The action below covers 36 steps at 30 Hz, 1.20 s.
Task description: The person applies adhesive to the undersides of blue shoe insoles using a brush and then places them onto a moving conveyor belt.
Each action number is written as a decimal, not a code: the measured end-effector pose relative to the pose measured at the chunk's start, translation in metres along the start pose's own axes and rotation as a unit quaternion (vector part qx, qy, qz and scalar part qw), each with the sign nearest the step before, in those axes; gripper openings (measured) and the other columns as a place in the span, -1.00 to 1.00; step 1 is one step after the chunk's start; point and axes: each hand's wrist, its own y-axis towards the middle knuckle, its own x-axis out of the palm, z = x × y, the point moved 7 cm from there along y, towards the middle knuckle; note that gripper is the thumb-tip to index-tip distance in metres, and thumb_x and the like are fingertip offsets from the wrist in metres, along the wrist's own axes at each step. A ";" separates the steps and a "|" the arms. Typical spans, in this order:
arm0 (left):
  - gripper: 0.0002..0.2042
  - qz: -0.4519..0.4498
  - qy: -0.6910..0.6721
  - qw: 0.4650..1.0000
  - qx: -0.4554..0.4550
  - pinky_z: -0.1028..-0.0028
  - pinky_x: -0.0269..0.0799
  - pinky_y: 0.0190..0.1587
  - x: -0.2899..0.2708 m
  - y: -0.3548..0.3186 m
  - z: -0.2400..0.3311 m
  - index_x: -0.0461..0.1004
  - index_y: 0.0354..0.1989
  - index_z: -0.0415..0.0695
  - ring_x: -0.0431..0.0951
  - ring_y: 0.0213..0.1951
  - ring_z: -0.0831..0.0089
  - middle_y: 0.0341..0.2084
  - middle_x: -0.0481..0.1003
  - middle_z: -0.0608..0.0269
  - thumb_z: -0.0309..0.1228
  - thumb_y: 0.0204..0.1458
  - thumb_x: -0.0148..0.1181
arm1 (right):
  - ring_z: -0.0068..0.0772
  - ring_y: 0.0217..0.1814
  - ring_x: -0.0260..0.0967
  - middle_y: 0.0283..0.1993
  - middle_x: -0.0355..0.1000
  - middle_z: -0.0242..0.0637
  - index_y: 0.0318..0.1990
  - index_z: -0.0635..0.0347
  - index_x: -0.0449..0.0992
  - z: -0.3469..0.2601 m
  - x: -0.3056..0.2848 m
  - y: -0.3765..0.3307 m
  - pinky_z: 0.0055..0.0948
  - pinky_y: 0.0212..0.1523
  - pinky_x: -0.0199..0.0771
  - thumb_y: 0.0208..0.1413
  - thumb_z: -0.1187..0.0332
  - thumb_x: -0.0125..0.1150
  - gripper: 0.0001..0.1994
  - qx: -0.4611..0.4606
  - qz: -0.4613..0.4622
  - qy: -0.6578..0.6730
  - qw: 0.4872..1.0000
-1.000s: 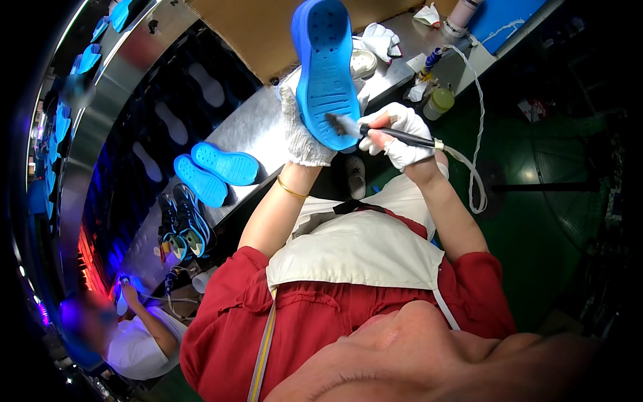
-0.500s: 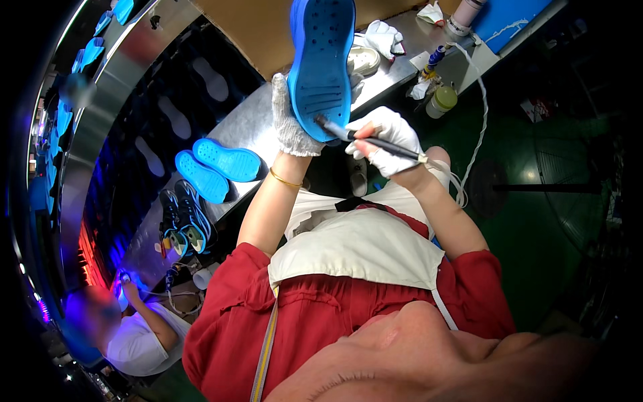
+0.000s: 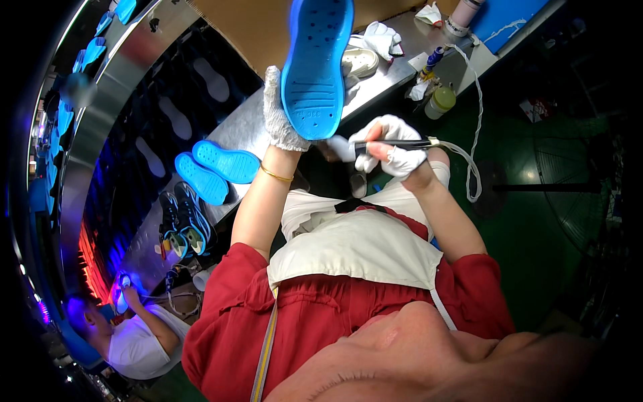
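Note:
A blue shoe sole (image 3: pixel 315 87) is held up at the top middle, its hollow side with ridges and small holes facing me. My left hand (image 3: pixel 280 114), in a white knit glove, grips it from the left; the fingers behind it are hidden. My right hand (image 3: pixel 392 146), in a white glove with some bare fingertips showing, is closed round the dark handle of a brush (image 3: pixel 345 149). The brush's pale bristles are just below the sole's heel end, slightly blurred. From the back of the handle runs a white tube (image 3: pixel 474 177).
Two blue soles (image 3: pixel 218 169) lie on the metal bench (image 3: pixel 244 120), with dark sneakers (image 3: pixel 187 218) nearby. Beyond are white gloves (image 3: pixel 383 40), a pale shoe (image 3: pixel 362 62) and a yellow-green container (image 3: pixel 440 102). A rack holding soles curves along the left. A person in white (image 3: pixel 144 338) works lower left.
The brush has come off the sole's heel end and is now below it. My left hand and the sole have shifted slightly left, and the sole has turned a little.

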 end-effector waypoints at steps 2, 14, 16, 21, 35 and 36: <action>-0.21 0.041 0.056 0.998 -0.008 0.05 0.29 0.18 -0.006 0.001 -0.001 0.12 0.26 -0.27 0.37 0.11 -0.05 0.13 0.28 -0.20 0.21 0.09 -0.17 | -0.50 -0.35 0.49 -0.31 0.48 -0.20 -0.30 0.27 0.40 -0.014 -0.001 0.005 -0.58 -0.26 0.50 0.01 0.61 0.20 -0.87 -0.061 0.012 -0.078 0.995; -0.23 0.055 0.122 0.982 -0.131 0.07 0.40 0.08 -0.011 0.010 -0.002 0.12 0.24 -0.34 0.42 0.04 -0.15 0.07 0.30 -0.32 0.18 0.14 -0.22 | -0.41 -0.23 0.45 -0.30 0.50 -0.30 -0.42 0.20 0.51 -0.021 0.008 0.024 -0.47 -0.17 0.45 -0.23 0.63 0.33 -0.82 -0.154 -0.115 -0.370 0.909; -0.32 0.062 0.154 0.975 -0.146 0.18 0.51 -0.02 -0.009 0.009 -0.004 0.24 0.15 -0.38 0.52 -0.06 -0.01 -0.04 0.41 -0.27 0.08 0.17 -0.17 | -0.50 -0.20 0.44 -0.27 0.51 -0.31 -0.45 0.23 0.53 -0.013 0.002 0.027 -0.49 -0.12 0.44 -0.21 0.60 0.37 -0.85 -0.043 -0.144 -0.268 0.952; -0.53 0.177 0.267 0.943 -0.091 0.37 0.60 -0.25 -0.038 0.014 0.010 0.41 -0.02 -0.31 0.60 -0.28 0.25 -0.23 0.53 -0.02 -0.08 0.15 0.04 | -0.48 -0.16 0.45 -0.26 0.52 -0.30 -0.45 0.23 0.49 -0.033 0.009 0.030 -0.50 -0.08 0.45 -0.15 0.65 0.30 -0.86 -0.102 -0.064 -0.308 0.944; -0.56 0.022 0.506 0.854 -0.116 0.48 0.44 0.01 -0.046 0.033 0.009 0.33 0.12 -0.26 0.52 -0.08 0.42 -0.02 0.45 0.09 -0.23 0.15 0.08 | -0.49 -0.25 0.44 -0.24 0.51 -0.24 -0.42 0.30 0.50 -0.044 -0.014 0.039 -0.51 -0.22 0.48 -0.18 0.70 0.26 -0.85 -0.011 -0.151 -0.406 0.901; -0.55 0.001 0.529 0.842 -0.103 0.43 0.46 0.00 -0.045 0.033 0.010 0.32 0.13 -0.26 0.52 -0.09 0.39 -0.03 0.45 0.08 -0.22 0.15 0.08 | -0.47 -0.25 0.45 -0.22 0.51 -0.21 -0.43 0.31 0.50 -0.044 -0.021 0.039 -0.51 -0.21 0.50 -0.17 0.71 0.26 -0.86 0.040 -0.141 -0.387 0.910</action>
